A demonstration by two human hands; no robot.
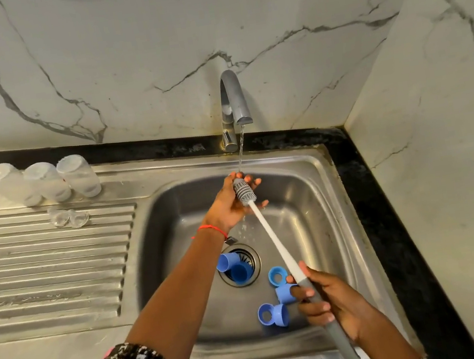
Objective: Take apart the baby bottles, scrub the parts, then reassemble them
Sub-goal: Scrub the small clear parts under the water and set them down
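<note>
— Two hands on one brush (283,252)?
— Yes: right hand (331,303) clenched round grey handle, left hand (234,199) cupping bristle head under tap (233,103).
— Bottles (42,180)?
— Upside down on drainboard (43,269), well left. Blue caps (272,314) in sink (309,199), beneath.

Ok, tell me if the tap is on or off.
On. A thin stream of water falls from the tap spout onto the brush head, which the left hand cups.
</note>
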